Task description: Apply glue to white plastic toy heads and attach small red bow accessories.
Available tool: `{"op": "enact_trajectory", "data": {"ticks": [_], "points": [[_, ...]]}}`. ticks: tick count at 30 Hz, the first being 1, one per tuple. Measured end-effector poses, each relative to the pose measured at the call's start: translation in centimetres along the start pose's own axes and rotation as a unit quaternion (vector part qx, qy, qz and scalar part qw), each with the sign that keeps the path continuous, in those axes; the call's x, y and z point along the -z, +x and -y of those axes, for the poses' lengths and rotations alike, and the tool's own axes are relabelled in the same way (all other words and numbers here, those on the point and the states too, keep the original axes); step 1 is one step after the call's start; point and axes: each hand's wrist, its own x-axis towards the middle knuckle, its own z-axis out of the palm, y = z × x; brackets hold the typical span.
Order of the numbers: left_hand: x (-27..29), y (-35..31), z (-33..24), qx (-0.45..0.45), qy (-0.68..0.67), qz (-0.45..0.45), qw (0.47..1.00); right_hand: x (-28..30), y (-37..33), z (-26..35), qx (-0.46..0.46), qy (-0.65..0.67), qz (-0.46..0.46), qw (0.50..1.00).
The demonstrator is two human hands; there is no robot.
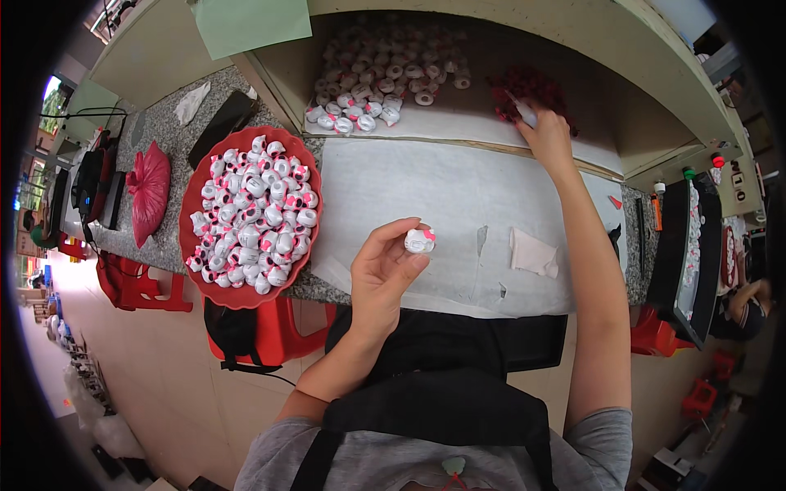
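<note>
Above the paper-covered worktop, my left hand [381, 270] pinches a small white toy head with pink patches [420, 240] between thumb and fingertips. My right hand [547, 137] reaches into the shelf on the right and grips a whitish tool with a thin pointed tip [526, 113], perhaps a small glue bottle; its exact kind is unclear. That tip is at a heap of small dark red pieces [544, 84], partly hidden by the hand. Left of my left hand, a red scalloped bowl [193, 209] is heaped with similar white-and-pink heads [254, 217].
More white pieces [385, 74] pile up inside the shelf [270, 86] at the back left. A folded cloth [534, 252] lies on the white paper [368, 180]. Far left sits a tied pink bag [150, 196]. A black tray [684, 262] stands at the right, and a red stool [282, 335] below.
</note>
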Motion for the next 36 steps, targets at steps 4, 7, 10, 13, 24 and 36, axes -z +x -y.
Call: {"op": "enact_trajectory", "data": {"ticks": [4, 7, 10, 13, 24, 36], "points": [[-0.3, -0.2, 0.1, 0.004, 0.009, 0.008, 1.000, -0.3, 0.4, 0.2, -0.009, 0.011, 0.030, 0.999], [-0.4, -0.3, 0.2, 0.000, 0.014, 0.018, 1.000, -0.3, 0.7, -0.2, 0.005, 0.000, 0.055, 0.998], [-0.5, -0.3, 0.1, 0.011, 0.011, 0.017, 1.000, 0.2, 0.7, -0.8, 0.010, 0.043, 0.062, 0.997], [-0.3, -0.2, 0.2, 0.005, 0.014, 0.014, 1.000, 0.7, 0.1, -0.2, 0.048, 0.041, -0.004, 0.998], [-0.8, 0.0, 1.1, 0.026, 0.000, 0.034, 0.999, 5.3, -11.2, 8.4, -0.141, 0.487, 0.159, 0.847], [-0.9, -0.9, 2.2, 0.029, -0.096, 0.060, 0.993, 2.9, -15.3, 10.8, -0.154, 0.528, 0.049, 0.834]]}}
